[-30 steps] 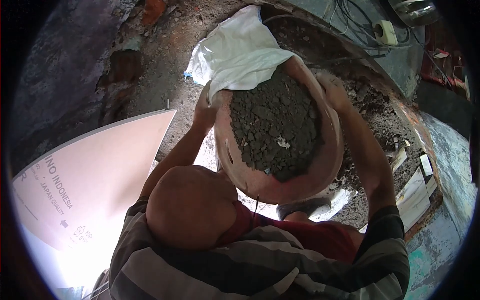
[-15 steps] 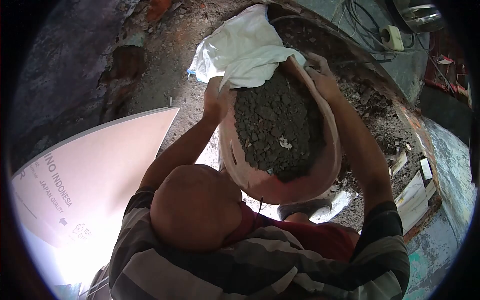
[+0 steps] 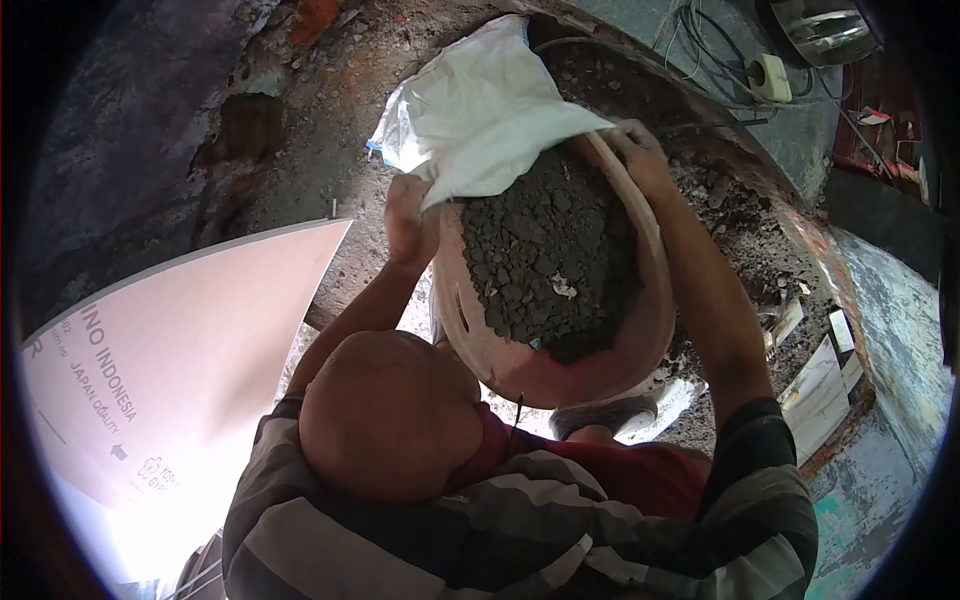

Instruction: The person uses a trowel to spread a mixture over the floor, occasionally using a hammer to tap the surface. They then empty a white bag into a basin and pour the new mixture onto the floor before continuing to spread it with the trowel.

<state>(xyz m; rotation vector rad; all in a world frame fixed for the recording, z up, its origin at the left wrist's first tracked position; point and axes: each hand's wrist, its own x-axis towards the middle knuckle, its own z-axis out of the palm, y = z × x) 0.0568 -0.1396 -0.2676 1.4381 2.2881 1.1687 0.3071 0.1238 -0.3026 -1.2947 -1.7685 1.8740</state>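
A reddish tub holds dark, lumpy rubble with a small pale scrap on top. Over its far end lies a white woven sack, its mouth edge stretched between my two hands. My left hand is closed on the near left corner of the sack, just outside the tub's left rim. At the far right rim, my right hand has its fingers curled round the sack's other corner. Whether those fingers also grip the rim is hidden.
A printed board leans at the left. Dirt and loose debris surround the tub. Broken tile pieces lie at the right. A power socket with cables sits at the back right. A shoe is by the tub's near end.
My left hand has shifted left and slightly nearer with its sack corner. The sack's edge is now drawn straighter across the far part of the tub.
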